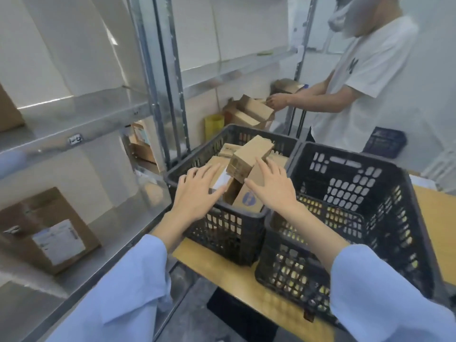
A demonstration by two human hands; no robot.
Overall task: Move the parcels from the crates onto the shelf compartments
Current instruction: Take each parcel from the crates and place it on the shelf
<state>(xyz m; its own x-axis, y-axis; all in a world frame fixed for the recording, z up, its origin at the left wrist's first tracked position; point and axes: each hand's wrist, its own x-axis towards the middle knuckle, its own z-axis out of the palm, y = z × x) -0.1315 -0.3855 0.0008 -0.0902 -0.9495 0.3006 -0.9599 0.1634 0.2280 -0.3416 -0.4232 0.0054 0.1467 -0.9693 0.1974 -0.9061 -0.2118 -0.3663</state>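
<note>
The task seems to be somewhere in the middle. The left crate (222, 243), standing on the wooden surface (222, 270), holds a loose heap of cardboard parcels: a tilted box (249, 154) on top, a box with a blue round mark (248, 197) below it, and a white-labelled parcel (220, 180) at the left side. The right crate (370, 193), just beside it, shows no parcel inside, as far as its walls allow one to see. On the metal shelf (81, 112) at the left, a flat parcel (49, 230) lies in the lower compartment, and the corner of another box (8, 112) shows in the compartment above. A second person (365, 82) at the far right handles boxes at a farther shelf bay. The left hand (195, 193) is over the white-labelled parcel and the right hand (274, 191) is at the blue-marked box. Both have straight, spread fingers, so each grip is wide and holds nothing. Whether the fingertips touch the cardboard cannot be told. The whole heap is left to move.
</note>
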